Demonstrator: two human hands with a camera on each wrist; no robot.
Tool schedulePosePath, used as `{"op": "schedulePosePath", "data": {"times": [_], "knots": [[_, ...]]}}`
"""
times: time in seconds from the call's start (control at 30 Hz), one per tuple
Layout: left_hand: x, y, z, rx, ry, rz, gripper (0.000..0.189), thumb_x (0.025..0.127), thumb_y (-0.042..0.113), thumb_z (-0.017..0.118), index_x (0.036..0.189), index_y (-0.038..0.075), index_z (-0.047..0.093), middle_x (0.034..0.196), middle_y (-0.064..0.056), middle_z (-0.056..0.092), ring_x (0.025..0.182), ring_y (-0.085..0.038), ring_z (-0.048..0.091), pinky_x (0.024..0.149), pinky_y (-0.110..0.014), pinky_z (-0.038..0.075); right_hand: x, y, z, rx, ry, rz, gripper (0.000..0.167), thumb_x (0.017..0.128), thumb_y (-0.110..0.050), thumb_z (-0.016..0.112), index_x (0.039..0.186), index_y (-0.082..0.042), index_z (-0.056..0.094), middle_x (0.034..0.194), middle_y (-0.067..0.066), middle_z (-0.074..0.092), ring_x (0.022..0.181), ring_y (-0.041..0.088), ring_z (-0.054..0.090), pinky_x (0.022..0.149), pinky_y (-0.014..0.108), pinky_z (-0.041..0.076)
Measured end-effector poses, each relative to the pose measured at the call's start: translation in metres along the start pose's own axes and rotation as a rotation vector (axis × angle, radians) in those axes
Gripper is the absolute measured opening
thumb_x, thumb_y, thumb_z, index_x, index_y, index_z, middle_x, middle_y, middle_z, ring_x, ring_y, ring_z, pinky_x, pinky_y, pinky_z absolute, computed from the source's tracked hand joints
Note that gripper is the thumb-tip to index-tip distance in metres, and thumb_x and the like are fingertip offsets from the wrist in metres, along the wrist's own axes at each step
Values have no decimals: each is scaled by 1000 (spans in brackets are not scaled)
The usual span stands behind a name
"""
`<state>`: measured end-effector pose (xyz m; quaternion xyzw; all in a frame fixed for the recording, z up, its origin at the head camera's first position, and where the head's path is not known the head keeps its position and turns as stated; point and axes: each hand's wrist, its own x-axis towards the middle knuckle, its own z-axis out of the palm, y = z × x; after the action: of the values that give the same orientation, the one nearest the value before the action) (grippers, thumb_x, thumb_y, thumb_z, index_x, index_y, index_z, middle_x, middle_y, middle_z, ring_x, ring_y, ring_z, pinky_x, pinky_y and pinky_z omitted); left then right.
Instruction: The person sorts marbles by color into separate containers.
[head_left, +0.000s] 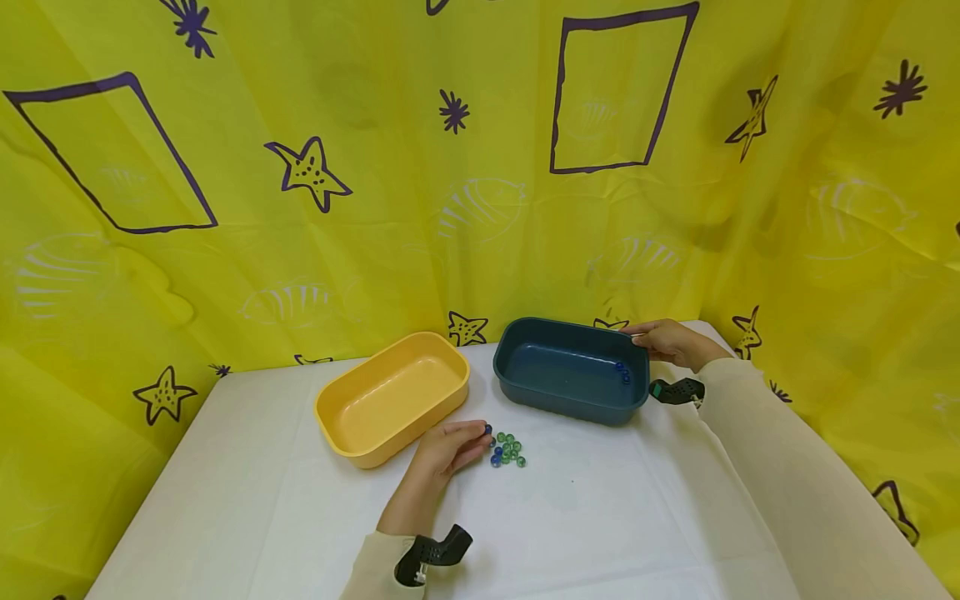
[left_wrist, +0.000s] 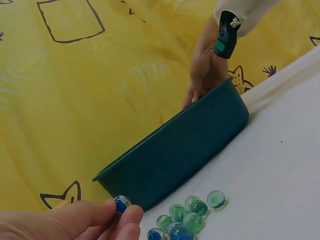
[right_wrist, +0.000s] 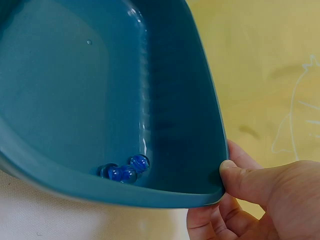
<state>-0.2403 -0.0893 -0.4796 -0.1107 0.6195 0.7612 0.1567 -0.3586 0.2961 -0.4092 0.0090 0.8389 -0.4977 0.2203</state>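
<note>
- White cloth (head_left: 570, 521): covers the table under both tubs; the work looks partway through, since loose marbles lie here while others are already in a tub.
- Dark teal tub (head_left: 555, 371): on the cloth's right side, with a few marbles in one end, so that part appears begun.
- Yellow tub (head_left: 393, 400): on the left, no marble visible inside.
- Right hand (head_left: 671, 342): curled around the teal tub's rim near a corner, thumb and fingers gripping it.
- Left hand (head_left: 446, 450): over the cloth between the tubs, thumb and fingers closed in a pinch on one marble.
- Green glass marbles (left_wrist: 193, 222): clustered on the cloth, none seen in either tub.
- Loose blue marbles (left_wrist: 180, 232): beside the green ones, not yet in a tub.
- Deposited blue marbles (right_wrist: 139, 163): grouped inside the teal tub.
- Pinched blue marble (left_wrist: 122, 204): at the left fingertips, outside both tubs.
</note>
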Motion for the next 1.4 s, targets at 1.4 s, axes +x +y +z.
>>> {"op": "schedulePosePath", "data": {"times": [1.4], "knots": [[19,36,46,-122,-72,-55,34,95,9,65,126,-5,62,88,-4,74,77,-8,71,72,-16,58,1,-1,0,-4,-4,25,47,106,-7,38,151,4,31,151,31,33,116,23,58,112,45,42]]}}
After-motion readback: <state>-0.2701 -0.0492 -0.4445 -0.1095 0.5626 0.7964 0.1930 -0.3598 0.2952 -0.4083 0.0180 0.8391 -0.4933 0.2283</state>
